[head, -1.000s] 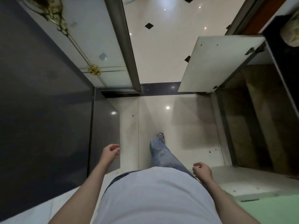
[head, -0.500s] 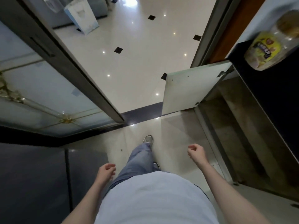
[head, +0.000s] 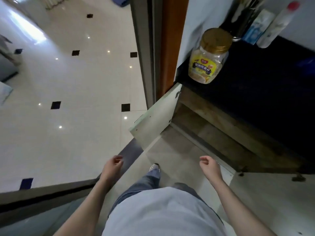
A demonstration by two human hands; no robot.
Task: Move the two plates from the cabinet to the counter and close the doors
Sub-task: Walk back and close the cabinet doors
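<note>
The low cabinet [head: 213,132] under the dark counter [head: 265,92] stands open, its brown inside dim and no plate visible in it. One pale door [head: 155,120] swings out to the left; a second door [head: 276,198] lies open at the lower right. My left hand [head: 113,166] hangs over the floor, fingers loosely curled, holding nothing. My right hand [head: 208,165] hovers in front of the cabinet's lower edge, also loosely curled and holding nothing.
A plastic jar [head: 208,57] with a gold lid and yellow label stands at the counter's left end. Bottles [head: 272,24] line the wall behind it. A brown door frame [head: 170,45] and sliding-door track [head: 144,48] rise on the left. Glossy tiled floor [head: 68,82] spreads beyond.
The view has swung right and up toward the counter, bringing the jar and bottles into sight. My right hand has risen toward the open cabinet; the left hand has moved with my step.
</note>
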